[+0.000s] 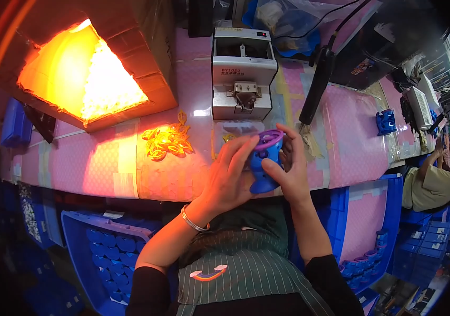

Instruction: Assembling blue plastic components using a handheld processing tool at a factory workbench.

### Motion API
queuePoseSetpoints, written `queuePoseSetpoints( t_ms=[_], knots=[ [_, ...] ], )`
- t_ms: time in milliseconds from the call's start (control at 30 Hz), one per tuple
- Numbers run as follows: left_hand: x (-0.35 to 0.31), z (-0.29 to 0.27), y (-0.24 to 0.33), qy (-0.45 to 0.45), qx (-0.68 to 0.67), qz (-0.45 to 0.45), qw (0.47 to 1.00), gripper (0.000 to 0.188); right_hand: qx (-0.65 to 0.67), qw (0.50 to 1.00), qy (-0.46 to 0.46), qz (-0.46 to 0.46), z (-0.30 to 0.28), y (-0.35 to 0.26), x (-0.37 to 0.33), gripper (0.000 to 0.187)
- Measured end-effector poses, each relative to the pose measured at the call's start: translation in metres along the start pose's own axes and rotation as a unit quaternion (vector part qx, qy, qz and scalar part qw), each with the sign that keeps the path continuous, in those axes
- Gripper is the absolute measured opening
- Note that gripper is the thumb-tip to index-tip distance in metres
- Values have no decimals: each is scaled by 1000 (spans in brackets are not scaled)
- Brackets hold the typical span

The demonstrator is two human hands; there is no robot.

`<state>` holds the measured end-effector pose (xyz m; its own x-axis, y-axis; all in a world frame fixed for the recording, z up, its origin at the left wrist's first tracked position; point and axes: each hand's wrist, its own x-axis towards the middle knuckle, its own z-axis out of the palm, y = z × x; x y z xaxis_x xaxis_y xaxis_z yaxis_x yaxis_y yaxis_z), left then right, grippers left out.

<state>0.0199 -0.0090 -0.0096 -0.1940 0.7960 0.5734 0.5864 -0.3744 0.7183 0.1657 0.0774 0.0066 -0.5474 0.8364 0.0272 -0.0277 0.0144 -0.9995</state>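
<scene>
Just above the near edge of the bench, a blue plastic toy part [261, 185] with a flared base and a purple ring [271, 138] on its top is held upright between both hands. My left hand [227, 171] has its fingertips against the ring and the part's left side. Curled round the right side is my right hand [294, 171], its thumb pressed on the front of the part. Left of the hands lies a pile of yellow-orange leaf-shaped pieces [167, 143]. A small clear tray [238, 127] is partly hidden behind my left fingers.
A screw feeder [243, 79] stands beyond the hands, with a black electric screwdriver [317, 87] hanging to its right. A cardboard box [156, 58] glows orange inside. Blue bins of parts sit below left [69, 231] and right [396, 210]. Another person [429, 184] sits far right.
</scene>
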Motion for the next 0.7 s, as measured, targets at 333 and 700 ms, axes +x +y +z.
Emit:
queuePoseSetpoints(
  t_ms=[333, 700],
  knots=[
    [-24, -61, -30, 43, -13, -95, 994, 94, -223, 925, 304, -48, -144, -9, -8, 62],
    [-17, -16, -50, -12, 124, -92, 988, 107, -429, 860, 212, -176, -114, 16, 57, 73]
  ],
)
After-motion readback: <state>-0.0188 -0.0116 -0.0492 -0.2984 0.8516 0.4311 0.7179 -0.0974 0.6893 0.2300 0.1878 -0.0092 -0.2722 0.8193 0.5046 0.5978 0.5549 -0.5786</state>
